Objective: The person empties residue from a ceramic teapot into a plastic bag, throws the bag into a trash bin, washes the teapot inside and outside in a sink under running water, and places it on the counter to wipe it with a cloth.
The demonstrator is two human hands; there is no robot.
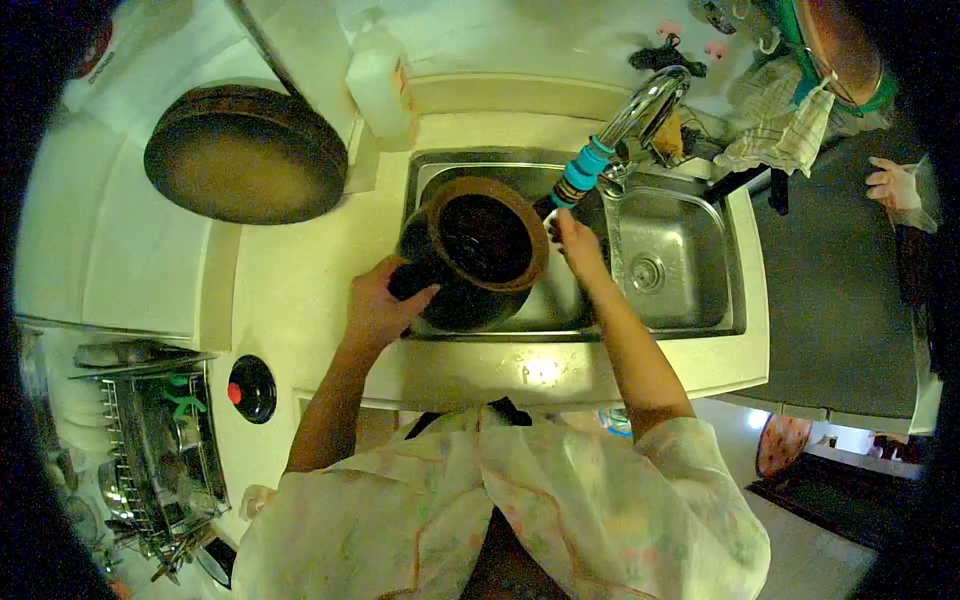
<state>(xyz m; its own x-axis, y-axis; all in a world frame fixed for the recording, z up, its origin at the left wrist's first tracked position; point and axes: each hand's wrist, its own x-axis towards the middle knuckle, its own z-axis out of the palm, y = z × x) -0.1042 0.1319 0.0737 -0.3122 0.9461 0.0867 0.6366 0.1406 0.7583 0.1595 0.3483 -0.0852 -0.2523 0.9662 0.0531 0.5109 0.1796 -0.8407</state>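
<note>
A dark, round pot with a brown rim sits tilted over the left basin of the steel sink. Its inside is dark, with a few glints. My left hand is closed around the black handle on the pot's near left side. At the pot's right edge is my right hand, its fingers curled in just below the end of the faucet, which has a turquoise extension. What those fingers grip is hidden. No running water can be made out.
A round black lid with a red knob lies on the counter at left, near a dish rack. A large dark pan leans at back left beside a white jug. A checked cloth hangs at right.
</note>
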